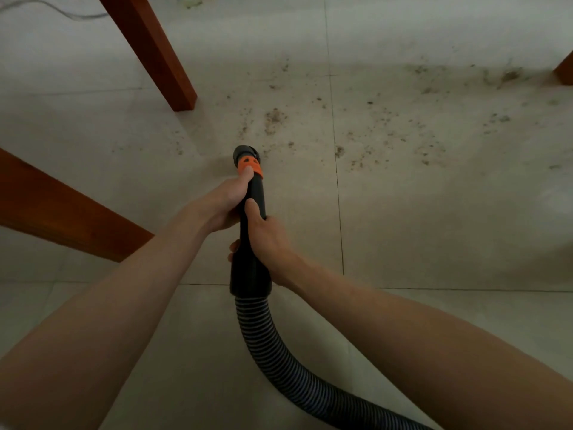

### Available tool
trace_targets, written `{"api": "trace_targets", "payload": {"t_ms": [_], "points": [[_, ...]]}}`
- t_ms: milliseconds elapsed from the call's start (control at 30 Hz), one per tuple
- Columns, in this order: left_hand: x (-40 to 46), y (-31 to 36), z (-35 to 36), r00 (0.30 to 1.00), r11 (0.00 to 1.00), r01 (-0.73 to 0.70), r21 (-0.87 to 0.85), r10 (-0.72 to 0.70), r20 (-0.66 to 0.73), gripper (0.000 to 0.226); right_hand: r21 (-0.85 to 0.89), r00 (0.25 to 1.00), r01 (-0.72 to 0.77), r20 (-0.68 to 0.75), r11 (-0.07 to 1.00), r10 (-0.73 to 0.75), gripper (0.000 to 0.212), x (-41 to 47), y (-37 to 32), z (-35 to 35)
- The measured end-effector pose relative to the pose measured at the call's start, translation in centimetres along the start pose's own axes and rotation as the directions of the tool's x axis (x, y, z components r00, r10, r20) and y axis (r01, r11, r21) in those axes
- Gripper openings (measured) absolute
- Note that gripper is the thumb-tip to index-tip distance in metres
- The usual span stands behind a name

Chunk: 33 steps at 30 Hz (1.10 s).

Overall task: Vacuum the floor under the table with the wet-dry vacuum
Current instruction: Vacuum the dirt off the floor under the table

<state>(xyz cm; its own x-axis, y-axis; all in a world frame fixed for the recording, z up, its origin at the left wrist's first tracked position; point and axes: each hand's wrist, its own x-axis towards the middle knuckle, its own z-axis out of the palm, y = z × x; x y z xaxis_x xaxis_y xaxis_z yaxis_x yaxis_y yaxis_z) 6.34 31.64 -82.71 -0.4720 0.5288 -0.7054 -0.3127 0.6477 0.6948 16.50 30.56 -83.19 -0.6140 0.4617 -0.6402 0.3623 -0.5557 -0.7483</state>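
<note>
A black vacuum nozzle (255, 193) with an orange collar (250, 166) points forward and down at the tiled floor (434, 212). My left hand (224, 202) grips the tube just behind the collar, thumb on the orange part. My right hand (266, 243) grips the wider black cuff lower down. A ribbed black hose (279, 352) curves from the cuff to the lower right. Brown crumbs and dust (387, 135) are scattered on the tiles ahead and to the right of the nozzle tip.
A red-brown wooden table leg (155, 54) stands at upper left, another leg (564, 71) at the right edge. A wooden beam (62, 209) slants in from the left. A thin cable (62, 12) lies at top left.
</note>
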Motion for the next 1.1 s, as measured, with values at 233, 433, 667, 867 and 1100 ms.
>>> {"api": "trace_targets", "payload": {"t_ms": [233,433,667,867,1100], "points": [[-1.2,-0.4,0.2,0.999,0.998,0.024,0.055,-0.026,0.036,0.048,0.069,1.0,-0.009,0.01,0.998,0.008,0.042,-1.6,0.7,0.0],[-2.6,-0.6,0.7,0.998,0.997,0.026,0.077,-0.03,0.049,0.046,0.129,1.0,-0.004,-0.002,0.992,0.004,0.041,-3.0,1.0,0.2],[-3.7,-0.4,2.1,0.999,0.996,0.017,0.091,-0.021,0.046,0.043,0.125,0.999,-0.019,-0.042,0.992,0.025,0.043,-3.6,0.8,-0.2],[-4.5,-2.0,2.4,0.996,0.992,0.047,0.118,-0.056,0.074,0.033,0.181,0.998,-0.057,-0.023,0.982,0.062,0.036,-6.3,2.9,-0.4],[-5.5,-3.3,2.5,0.991,0.988,0.073,0.135,-0.087,0.1,0.039,0.263,0.991,-0.108,-0.044,0.959,0.124,0.041,-8.1,4.4,0.8]]}}
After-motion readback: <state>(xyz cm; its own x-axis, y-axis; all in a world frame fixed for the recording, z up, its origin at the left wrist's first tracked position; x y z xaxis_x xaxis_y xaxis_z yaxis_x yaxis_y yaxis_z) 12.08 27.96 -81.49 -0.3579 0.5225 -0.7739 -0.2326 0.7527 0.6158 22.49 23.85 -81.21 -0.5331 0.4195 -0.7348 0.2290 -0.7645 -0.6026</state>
